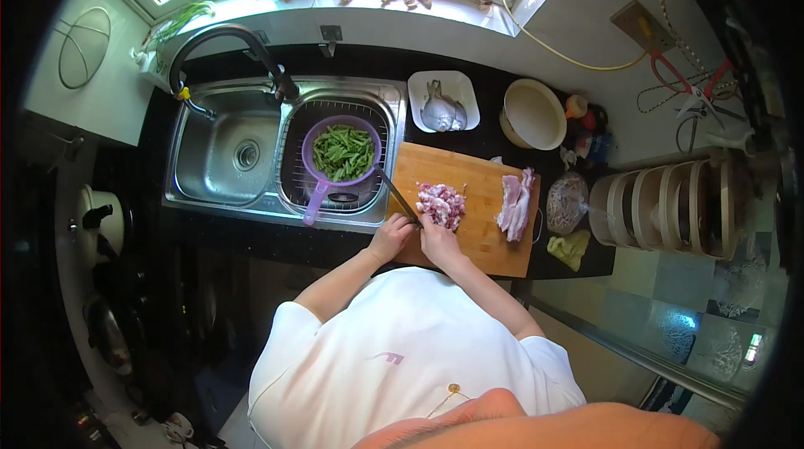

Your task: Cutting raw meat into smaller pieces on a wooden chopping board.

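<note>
My right hand (440, 243) is closed around the near end of a kitchen knife (396, 193), at the left side of a wooden cutting board (483, 188). The dark blade points away, over the sink's right rim, with its tip near a purple colander. Beside the knife's near end, my left hand (394, 237) has its fingers curled; whether it grips anything is hidden. Just beyond my right hand lies a heap of chopped raw meat (441, 204). Strips of raw pork (516, 204) rest on the board's right side.
The purple colander (309, 163) holds cut green vegetables (342, 150) over a wire rack in the steel sink (220, 157). Behind the board stand a white dish (472, 94) with fish (443, 108) and a large bowl (534, 115). A tied plastic bag (566, 204) and crumpled green cloth (569, 249) lie right.
</note>
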`<state>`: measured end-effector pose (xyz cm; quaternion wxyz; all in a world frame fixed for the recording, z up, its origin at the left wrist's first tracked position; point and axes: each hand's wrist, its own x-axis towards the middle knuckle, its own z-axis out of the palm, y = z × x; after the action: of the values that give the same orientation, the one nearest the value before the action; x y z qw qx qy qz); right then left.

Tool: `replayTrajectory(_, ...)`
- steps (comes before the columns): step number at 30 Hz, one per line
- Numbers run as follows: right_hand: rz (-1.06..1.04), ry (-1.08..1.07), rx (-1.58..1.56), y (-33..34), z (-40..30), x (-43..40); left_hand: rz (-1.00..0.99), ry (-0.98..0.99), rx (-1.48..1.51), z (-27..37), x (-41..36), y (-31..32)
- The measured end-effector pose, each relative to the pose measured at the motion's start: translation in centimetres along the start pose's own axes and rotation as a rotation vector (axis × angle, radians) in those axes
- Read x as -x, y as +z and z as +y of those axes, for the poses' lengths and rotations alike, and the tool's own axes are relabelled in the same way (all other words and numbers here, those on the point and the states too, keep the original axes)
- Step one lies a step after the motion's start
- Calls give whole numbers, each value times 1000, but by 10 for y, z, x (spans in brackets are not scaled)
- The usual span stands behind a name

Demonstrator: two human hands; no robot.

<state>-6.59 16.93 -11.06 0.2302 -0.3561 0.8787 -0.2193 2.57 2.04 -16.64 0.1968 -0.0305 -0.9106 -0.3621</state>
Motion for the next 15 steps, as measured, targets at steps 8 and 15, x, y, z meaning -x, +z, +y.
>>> replayTrajectory(8, 115, 117, -67, -38, 10, 24, 233, -164, -37, -2, -37, 10)
replayTrajectory(15, 35, 160, -25, -49, 1, 43, 186, -236, 57, -1, -28, 0)
